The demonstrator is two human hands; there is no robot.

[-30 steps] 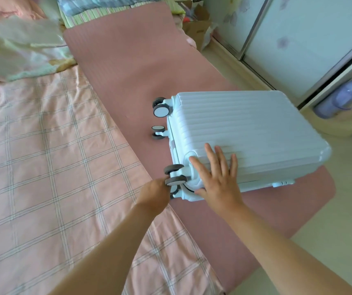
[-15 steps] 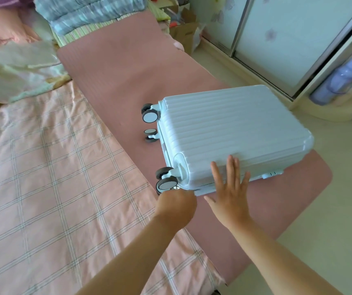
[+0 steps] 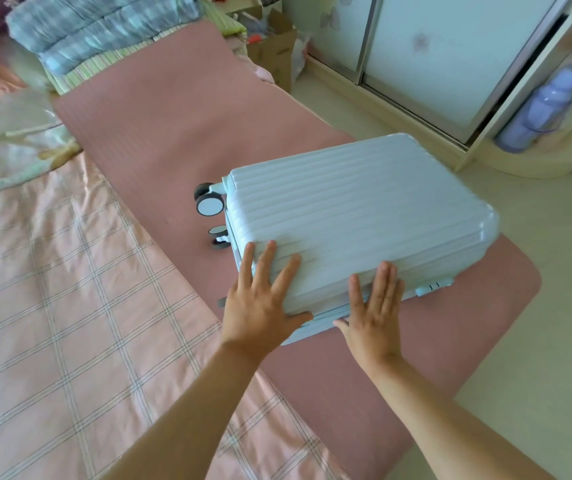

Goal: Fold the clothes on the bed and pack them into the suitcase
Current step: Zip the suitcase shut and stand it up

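Suitcase (image 3: pixel 364 216) lies shut at the 4 o'clock edge of the pink mat (image 3: pixel 173 133); left grip (image 3: pixel 260 306) and right grip (image 3: pixel 374 313), fingers spread, press its near rim.

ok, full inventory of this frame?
suitcase: 1, pale blue, shut, flat on the mat
mat: 1, dusty pink, bed's right edge
bedsheet: 1, pink checked, left of mat
quilt: 1, blue checked, folded, bed's far end
crumpled cloth: 1 heap, pale, far left
cardboard box: 1, brown, floor beyond bed
wardrobe doors: 2, pale, sliding, top right
left hand: bare, flat on suitcase lid
right hand: bare, fingers straight, lid's near edge
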